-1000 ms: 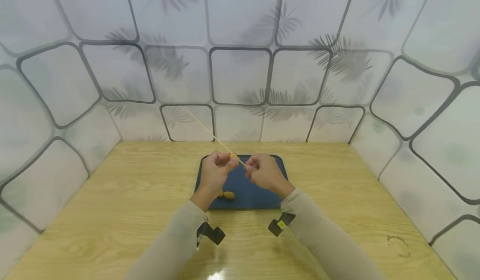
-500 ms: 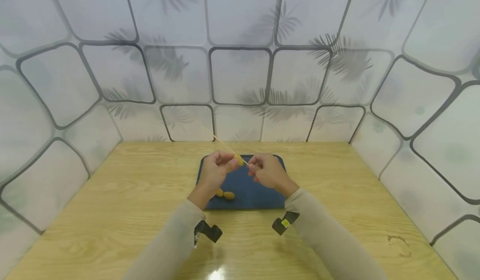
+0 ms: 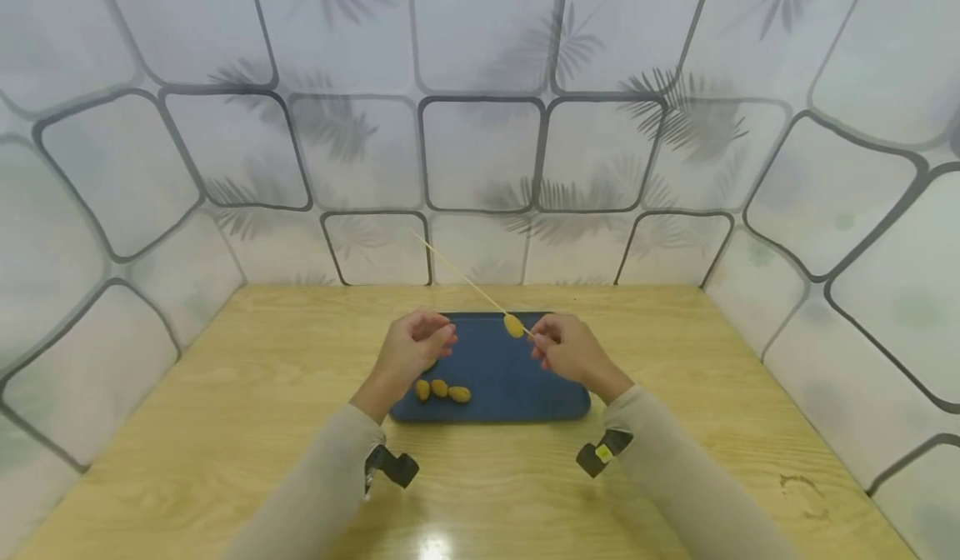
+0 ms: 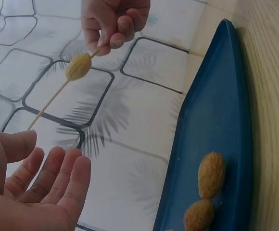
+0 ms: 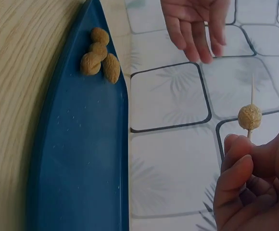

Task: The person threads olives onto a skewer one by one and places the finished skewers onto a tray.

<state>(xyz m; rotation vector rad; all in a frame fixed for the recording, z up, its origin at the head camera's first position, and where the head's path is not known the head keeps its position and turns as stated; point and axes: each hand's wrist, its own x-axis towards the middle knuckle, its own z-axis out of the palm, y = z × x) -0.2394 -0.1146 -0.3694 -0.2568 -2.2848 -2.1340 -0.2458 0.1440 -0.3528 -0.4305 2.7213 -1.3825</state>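
Note:
My right hand (image 3: 573, 350) pinches a thin wooden skewer (image 3: 465, 277) close to its lower end, between thumb and fingers. One wrinkled yellow-brown oval piece (image 3: 513, 325), seemingly food, is threaded on the skewer just above those fingers. The skewer's long bare part slants up to the left. My left hand (image 4: 43, 185) is apart from the threaded piece, its fingers loosely spread and holding nothing. Below both hands is a dark blue tray (image 3: 517, 385). Several similar wrinkled pieces (image 5: 91, 63) lie in its left part; in the head view the left hand partly hides one.
The tray rests on a light wooden table (image 3: 225, 427). Behind and at both sides stand pale patterned walls (image 3: 480, 152). A dark mark (image 3: 802, 495) shows on the table at the right.
My left hand has let go of the threaded piece and moved left and slightly down. My right hand has moved right with the skewer and its piece, uncovering more of the tray.

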